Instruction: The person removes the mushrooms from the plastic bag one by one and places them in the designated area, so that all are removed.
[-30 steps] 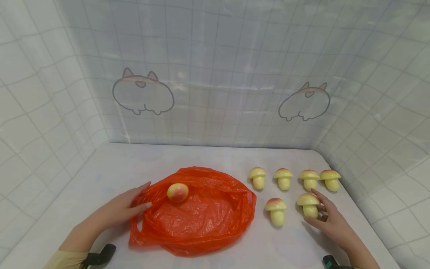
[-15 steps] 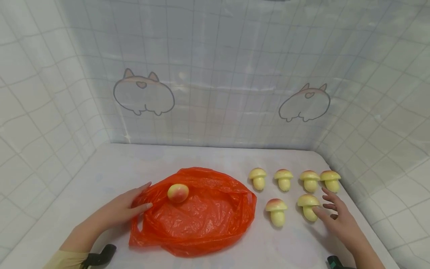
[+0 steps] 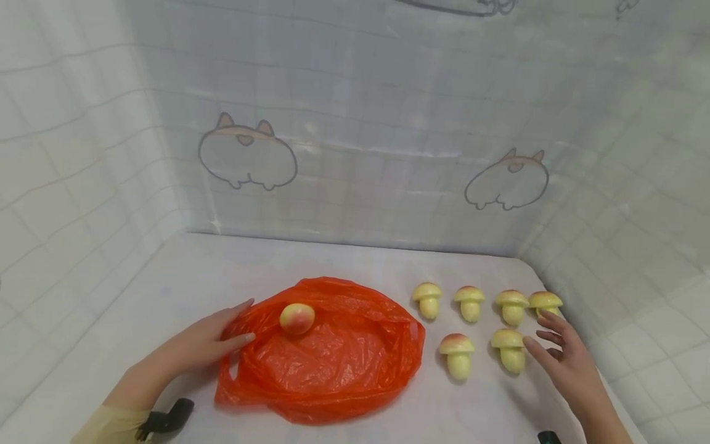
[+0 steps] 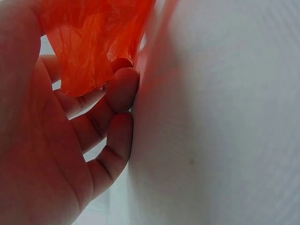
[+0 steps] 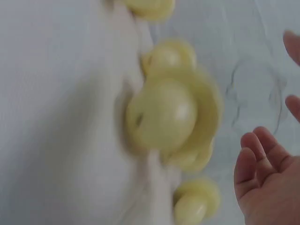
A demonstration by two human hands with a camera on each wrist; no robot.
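In the head view an orange-red plastic bag (image 3: 333, 364) lies on the table with its mouth spread. My left hand (image 3: 213, 339) holds its left rim, thumb on the inside. Up close in the left wrist view, bag film (image 4: 86, 47) hangs between the thumb and the curled fingers (image 4: 123, 89). A yellow and red rounded toy (image 3: 297, 319) sits in the bag; only its cap-like top shows. My right hand (image 3: 568, 361) is just right of a yellow toy mushroom (image 3: 509, 351), fingers spread and holding nothing. Beside that one is another toy mushroom (image 3: 457, 356) with a reddish cap.
Behind them stretches a row of several toy mushrooms, from one at its left end (image 3: 428, 300) to one at the right end (image 3: 546, 302), partly behind my right fingers. The white table (image 3: 249, 259) meets tiled-pattern sheeting (image 3: 355, 154) at the back and sides.
My right hand has drawn away rightward from the front right toy mushroom, which stays on the table. My left hand keeps its place at the bag. The head view has tilted slightly.
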